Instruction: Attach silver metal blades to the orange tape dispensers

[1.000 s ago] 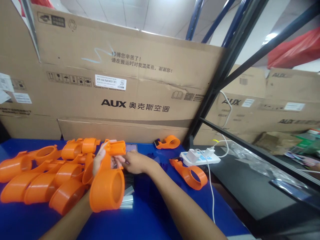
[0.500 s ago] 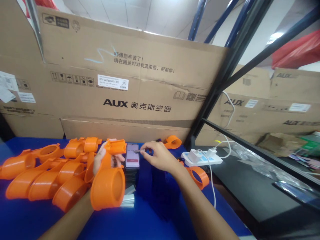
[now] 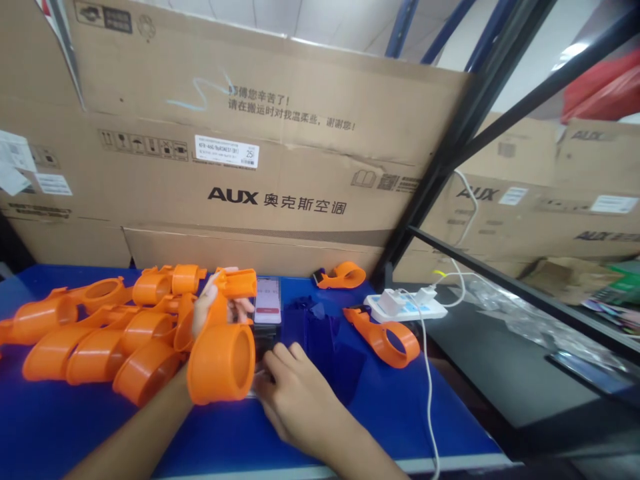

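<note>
My left hand is closed round an orange plastic tape dispenser, its wide ring towards me and a smaller ribbed end on top. Close to its right, my right hand reaches down with curled fingers over pale, shiny strips, mostly covered by the hand and the ring. What its fingertips pinch is hidden. Dark pieces lie just beyond them, below a phone with a lit screen. More orange dispensers are heaped to the left of my left hand.
Two orange dispensers with dark ends, one farther back and one nearer, lie right. A dark blue bin sits mid-table. Beside a white power strip runs a cable. A large cardboard box stands behind; a black rack post rises right.
My right hand has come from beside the phone, where it pinched a small dark piece, down towards me onto the shiny strips. The left hand keeps its dispenser. The view has tilted slightly down.
</note>
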`<state>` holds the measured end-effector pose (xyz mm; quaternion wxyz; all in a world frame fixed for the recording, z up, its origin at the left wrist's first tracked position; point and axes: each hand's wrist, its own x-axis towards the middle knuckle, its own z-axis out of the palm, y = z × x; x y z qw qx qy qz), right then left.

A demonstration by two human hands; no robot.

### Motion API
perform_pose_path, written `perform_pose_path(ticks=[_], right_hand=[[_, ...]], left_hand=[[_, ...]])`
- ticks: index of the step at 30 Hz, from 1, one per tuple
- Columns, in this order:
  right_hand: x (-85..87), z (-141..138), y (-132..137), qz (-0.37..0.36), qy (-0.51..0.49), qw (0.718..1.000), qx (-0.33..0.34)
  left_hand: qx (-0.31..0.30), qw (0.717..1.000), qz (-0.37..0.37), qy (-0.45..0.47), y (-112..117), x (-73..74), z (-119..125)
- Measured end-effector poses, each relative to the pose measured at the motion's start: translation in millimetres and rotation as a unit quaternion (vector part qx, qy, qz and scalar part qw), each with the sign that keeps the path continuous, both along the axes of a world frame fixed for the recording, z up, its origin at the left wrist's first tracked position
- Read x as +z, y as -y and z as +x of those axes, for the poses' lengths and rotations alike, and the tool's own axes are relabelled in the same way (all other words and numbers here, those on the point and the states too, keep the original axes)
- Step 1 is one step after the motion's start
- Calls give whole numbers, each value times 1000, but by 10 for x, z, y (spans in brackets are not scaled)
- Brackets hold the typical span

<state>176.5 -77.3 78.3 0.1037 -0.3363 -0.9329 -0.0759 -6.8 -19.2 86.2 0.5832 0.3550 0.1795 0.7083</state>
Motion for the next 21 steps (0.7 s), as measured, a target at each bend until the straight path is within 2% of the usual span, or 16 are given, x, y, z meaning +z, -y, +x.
perform_pose_path(ticks=[4,6,9,12,14,16,19,21], right_hand=[[52,143,87,-35,-98,994,-38],[92,223,158,-58,-200,976,-60],[107,276,267,-91,-312,945,-42],[62,251,314,-117,-314,942,-8],[9,224,299,-114,-310,944,-12],[-46,195,266,-79,-314,945,-33],[-88,112,236,-22,-305,951,-51],[-61,23,253,-15,-292,955,-38]], left_hand=[[36,998,17,-46,55,-49,58],[41,996,17,-81,70,-110,104],[53,992,1,-113,73,-202,202],[42,991,-18,-123,105,-254,281],[35,992,-33,-120,194,-270,292],[22,991,-37,-125,359,-284,272],[-32,984,-23,-172,673,-306,216],[-24,979,-22,-203,831,-290,149]])
